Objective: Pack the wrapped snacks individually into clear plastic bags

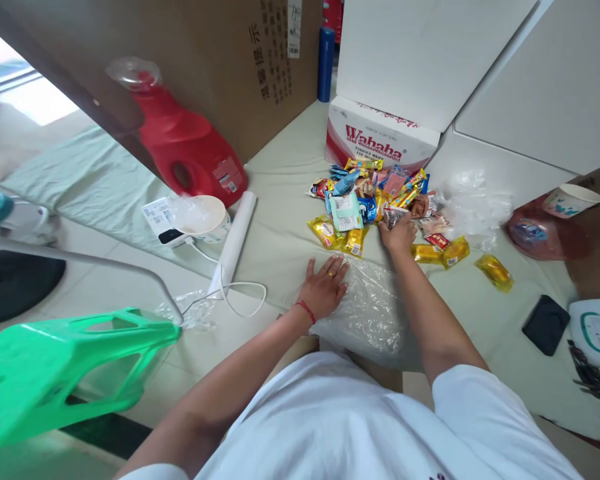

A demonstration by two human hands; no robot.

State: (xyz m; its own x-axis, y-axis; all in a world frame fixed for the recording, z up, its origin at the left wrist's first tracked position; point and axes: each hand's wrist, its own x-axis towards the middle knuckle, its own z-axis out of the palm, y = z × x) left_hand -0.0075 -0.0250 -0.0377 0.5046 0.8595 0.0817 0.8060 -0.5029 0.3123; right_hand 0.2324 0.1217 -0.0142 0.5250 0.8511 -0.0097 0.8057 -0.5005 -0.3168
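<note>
My left hand [324, 288] lies flat with spread fingers on the left edge of a clear plastic bag [367, 310], which rests on the cloth-covered table in front of me. Reaching past the bag, my right hand [399, 235] has its fingers closed on a small dark snack packet [394, 215] at the near side of a heap. The heap holds several wrapped snacks in mixed colours, among them a pale green packet [347, 212] and a yellow packet [324, 230]. More yellow packets [454, 252] lie just right of my right wrist.
Behind the heap stands a Wahaha carton [380, 137]. Crumpled clear bags [475, 207] lie to its right, near a paper cup [570, 202] and a black pouch [545, 325]. On the left are a red jug [195, 147], a white roll [235, 240], a cable and a green stool [80, 360].
</note>
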